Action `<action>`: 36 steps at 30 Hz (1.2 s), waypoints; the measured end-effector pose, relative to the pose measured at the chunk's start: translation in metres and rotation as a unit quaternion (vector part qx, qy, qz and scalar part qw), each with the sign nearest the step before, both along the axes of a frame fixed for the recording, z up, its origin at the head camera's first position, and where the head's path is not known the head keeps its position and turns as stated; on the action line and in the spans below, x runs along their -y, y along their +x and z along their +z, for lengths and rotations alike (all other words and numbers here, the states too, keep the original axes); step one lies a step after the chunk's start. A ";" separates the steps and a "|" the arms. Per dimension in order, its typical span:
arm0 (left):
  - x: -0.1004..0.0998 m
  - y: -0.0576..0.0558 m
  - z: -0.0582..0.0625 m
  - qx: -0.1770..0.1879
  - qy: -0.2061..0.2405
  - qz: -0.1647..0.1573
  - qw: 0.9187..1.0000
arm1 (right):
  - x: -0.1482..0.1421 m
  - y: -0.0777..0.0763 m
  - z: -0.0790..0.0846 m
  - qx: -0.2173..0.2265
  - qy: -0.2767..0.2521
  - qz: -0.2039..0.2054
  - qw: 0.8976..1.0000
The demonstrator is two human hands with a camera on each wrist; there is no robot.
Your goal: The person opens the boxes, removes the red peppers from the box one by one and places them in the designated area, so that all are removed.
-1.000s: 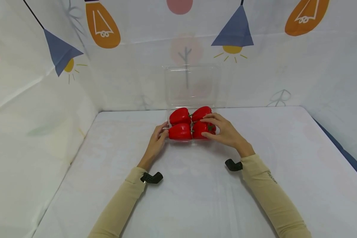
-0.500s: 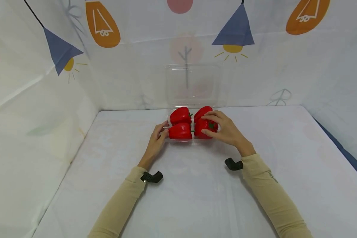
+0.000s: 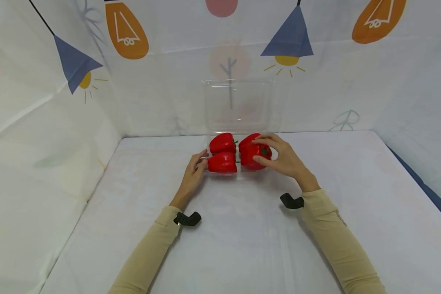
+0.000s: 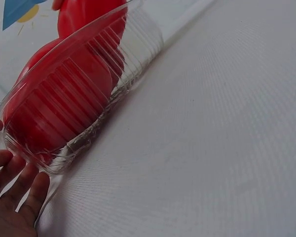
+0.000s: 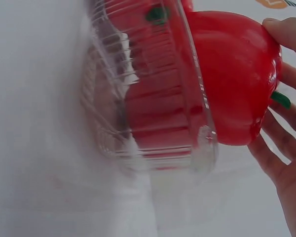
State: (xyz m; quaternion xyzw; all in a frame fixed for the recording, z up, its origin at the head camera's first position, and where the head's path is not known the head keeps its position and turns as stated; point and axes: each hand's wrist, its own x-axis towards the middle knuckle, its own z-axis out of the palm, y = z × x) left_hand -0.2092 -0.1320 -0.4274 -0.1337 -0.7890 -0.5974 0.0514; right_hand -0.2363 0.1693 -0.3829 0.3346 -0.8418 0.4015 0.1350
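Grips one pepper [image 3: 252, 159], partly clear of the box [image 4: 137, 57], with curled right hand [image 3: 284, 159], touches the box with relaxed left hand [image 3: 193, 172], has three others [image 3: 222, 162] inside, apparently leaving just one unsettled.

Four glossy red bell peppers with green stems shared an open, clear, ribbed plastic container [image 5: 204, 148], its transparent lid [image 3: 239, 104] standing upright behind. At left, a far pepper [image 3: 222, 143] and a near pepper [image 3: 221, 163] lay sideways, stems to the right. The right hand [image 3: 283, 159] gripped the near-right pepper [image 5: 232, 74], which jutted above the rim, partly hiding the far-right pepper [image 3: 247, 141]. The left hand [image 3: 194, 170] touched the container's left side.
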 end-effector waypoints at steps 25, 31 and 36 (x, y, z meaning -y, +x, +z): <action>0.001 0.001 -0.002 0.008 0.006 -0.003 1.000 | -0.018 0.016 0.032 -0.027 -0.093 -0.016 0.995; 0.001 0.000 -0.001 0.010 0.005 -0.004 1.000 | -0.024 0.013 0.034 -0.025 -0.091 -0.043 0.995; 0.001 -0.001 0.000 0.009 0.005 -0.003 1.000 | -0.031 0.010 0.036 -0.015 -0.103 -0.065 0.992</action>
